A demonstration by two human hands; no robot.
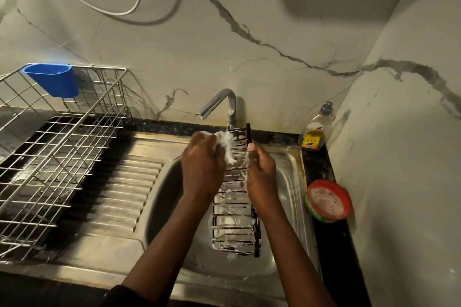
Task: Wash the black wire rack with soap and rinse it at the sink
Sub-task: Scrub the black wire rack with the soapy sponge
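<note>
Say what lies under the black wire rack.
The steel sink shows through the black wire rack. The left hand, holding a foamy scrubber, and the right hand, gripping the rack, hide the rest.

Right hand [259, 169] gripping soapy black wire rack [234, 222] over sink [291, 182], left hand [202, 164] scrubbing it

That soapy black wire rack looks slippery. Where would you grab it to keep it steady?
Probably the long right side rail, high up, coming from the right, as the right hand does. The black wire rack stands on end in the sink; that stiff dark rail gives the fingers a solid edge and leaves the left hand free to scrub the thin wires with its soapy pad.
</note>
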